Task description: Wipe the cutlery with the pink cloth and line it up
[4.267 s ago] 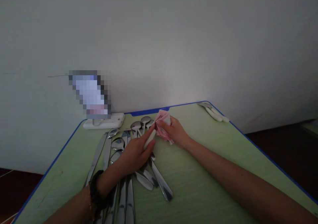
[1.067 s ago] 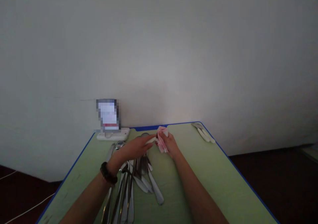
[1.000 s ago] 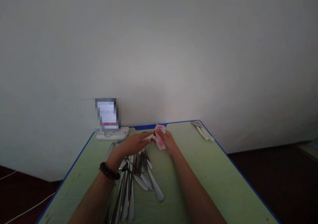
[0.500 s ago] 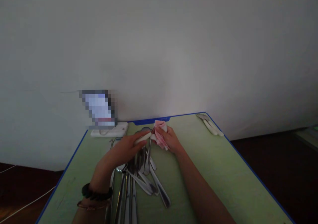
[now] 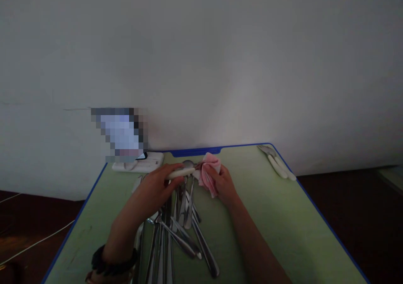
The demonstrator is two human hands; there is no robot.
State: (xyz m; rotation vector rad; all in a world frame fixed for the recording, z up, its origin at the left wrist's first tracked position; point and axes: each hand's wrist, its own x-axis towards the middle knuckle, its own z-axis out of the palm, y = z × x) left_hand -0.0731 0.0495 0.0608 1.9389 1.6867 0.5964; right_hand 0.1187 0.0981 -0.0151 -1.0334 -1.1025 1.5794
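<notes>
My left hand grips the white handle of a piece of cutlery, which points to the right. Its metal end goes into a pink cloth, so I cannot tell its kind. That cloth is bunched in my right hand, thumb pressed on it, around the metal end. Below both hands lies a loose pile of metal cutlery, spoons among it, handles mostly toward me. My left forearm hides part of the pile.
Two white-handled pieces of cutlery lie together at the table's far right corner. A phone, blurred out, leans on a white stand at the far left. The green table has a blue rim and meets a wall.
Both hands, still holding the cutlery and the cloth, have shifted slightly. The white handle now lies more level, and the cloth is bunched differently. The view has moved a little.
</notes>
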